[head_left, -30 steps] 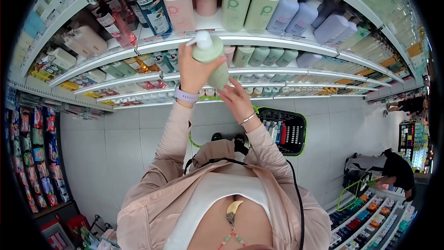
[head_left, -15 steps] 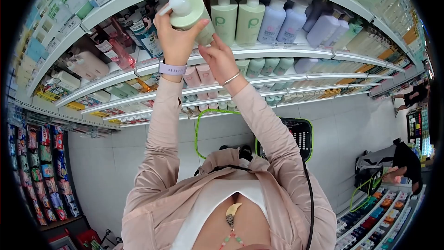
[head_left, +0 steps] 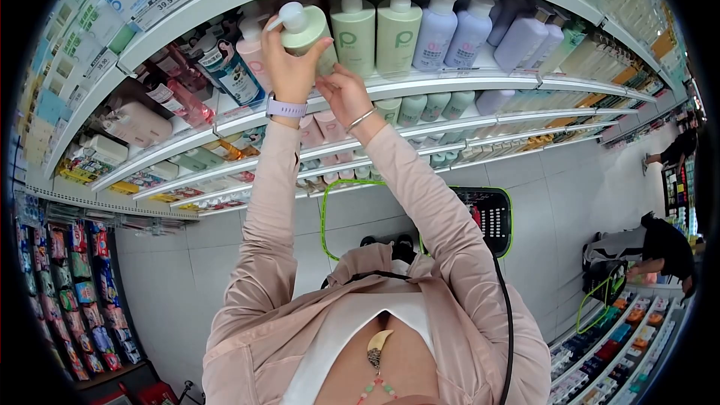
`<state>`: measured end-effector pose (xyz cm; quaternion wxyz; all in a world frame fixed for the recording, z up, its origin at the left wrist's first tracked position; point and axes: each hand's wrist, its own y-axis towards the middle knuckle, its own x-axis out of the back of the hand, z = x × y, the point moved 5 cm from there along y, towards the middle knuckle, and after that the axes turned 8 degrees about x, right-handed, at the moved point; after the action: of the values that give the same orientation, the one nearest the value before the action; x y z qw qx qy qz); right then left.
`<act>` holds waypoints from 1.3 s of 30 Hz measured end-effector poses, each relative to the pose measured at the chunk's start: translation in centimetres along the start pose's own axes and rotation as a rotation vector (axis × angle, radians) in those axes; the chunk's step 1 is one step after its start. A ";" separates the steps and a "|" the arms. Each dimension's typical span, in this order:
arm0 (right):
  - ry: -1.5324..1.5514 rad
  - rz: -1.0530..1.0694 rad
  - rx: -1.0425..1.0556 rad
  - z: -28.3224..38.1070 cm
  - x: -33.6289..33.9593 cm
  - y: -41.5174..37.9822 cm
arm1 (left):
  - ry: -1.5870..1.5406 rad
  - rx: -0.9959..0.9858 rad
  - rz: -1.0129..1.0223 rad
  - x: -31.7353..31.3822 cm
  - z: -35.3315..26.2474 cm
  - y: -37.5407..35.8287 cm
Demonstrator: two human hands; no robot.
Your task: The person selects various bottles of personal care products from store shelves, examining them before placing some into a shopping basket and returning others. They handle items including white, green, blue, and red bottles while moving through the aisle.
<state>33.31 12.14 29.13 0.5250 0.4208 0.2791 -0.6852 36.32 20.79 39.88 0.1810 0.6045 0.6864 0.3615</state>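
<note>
A pale green pump bottle with a white pump head is tilted over the shelf edge, its top toward me. My left hand is closed round its upper body, thumb on the near side. At the bottle's lower end, my right hand has its fingers bent against the base, partly hidden. Two matching green pump bottles marked with a "p" stand just to the right. A pink pump bottle stands on the left, partly behind my left hand.
Lilac pump bottles continue the row rightward, and a dark blue-labelled bottle stands left. Lower shelves hold more bottles. A black basket with a green rim is near my feet. At right, another person bends beside a basket.
The held bottle has moved slightly down and right, and the pink pump bottle behind it now shows. My right hand has shifted a little left and down along with it.
</note>
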 end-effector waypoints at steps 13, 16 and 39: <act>-0.051 0.040 -0.014 -0.6 1.4 0.4 | 0.173 -0.101 0.063 -2.3 3.4 0.1; -0.045 0.014 -0.012 -0.7 2.0 0.5 | 0.119 -0.073 0.082 -2.6 3.7 0.2; -0.162 -0.447 -0.472 -4.5 27.4 -22.0 | 0.235 -0.048 -0.002 -3.3 2.9 -3.7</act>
<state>11.00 8.96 1.76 0.4654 0.1602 0.4730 -0.7308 36.41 18.40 34.61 0.1142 0.5527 0.6947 0.4460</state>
